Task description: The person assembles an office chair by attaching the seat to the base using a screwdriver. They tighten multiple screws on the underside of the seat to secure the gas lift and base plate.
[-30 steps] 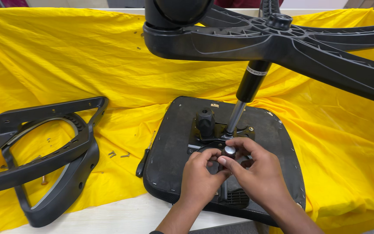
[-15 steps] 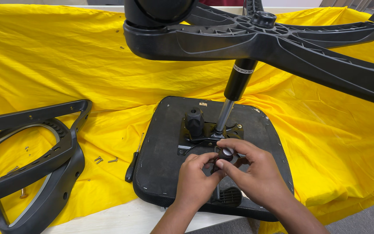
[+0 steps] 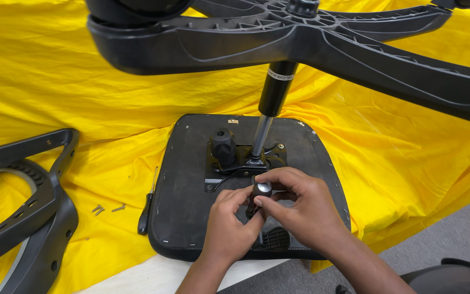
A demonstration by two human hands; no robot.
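Hands are meeting over the seat [image 3: 191,179], and we are pinching a small dark tool [image 3: 255,198] with a shiny round cap between them. Our left hand [image 3: 229,228] is curling its fingers around the lower shaft, while our right hand [image 3: 305,209] is closing thumb and forefinger on the cap end; both are clamped on it, just near of the mechanism [image 3: 240,158].

We are judging the job as well along: the gas cylinder [image 3: 270,106] is already standing in the plate, with the star base [image 3: 311,43] riding on top, far above the seat. Loose work is remaining, though. Screws [image 3: 107,208] are lying on the yellow cloth [image 3: 55,81] to the left, a screwdriver [image 3: 147,209] is resting against the seat's left edge, and the armrests [image 3: 23,201] are sitting unattached at far left.

We are seeing ribbed, moulded black plastic on the base, matte fabric stapled along the seat's rim, polished metal on the cylinder rod, and a knurled knob [image 3: 223,144] left of it.
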